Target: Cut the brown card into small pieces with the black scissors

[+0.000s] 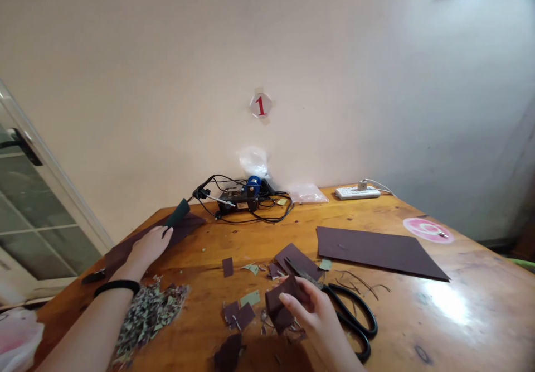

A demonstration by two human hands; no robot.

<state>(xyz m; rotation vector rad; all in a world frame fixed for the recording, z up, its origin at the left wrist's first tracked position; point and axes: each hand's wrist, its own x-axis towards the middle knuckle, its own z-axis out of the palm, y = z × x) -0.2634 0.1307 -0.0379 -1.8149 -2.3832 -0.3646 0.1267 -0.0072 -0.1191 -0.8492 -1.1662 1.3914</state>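
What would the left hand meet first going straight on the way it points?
The left hand would likely meet the dark green cylinder, right at its fingertips; depth is unclear, so they may already touch.

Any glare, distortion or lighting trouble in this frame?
Head view: a white glare patch washes out the table at lower right; the wall brightens toward upper right; the door leans at the left edge, probably wide-angle distortion; the dark piece in the right hand shows little surface detail.
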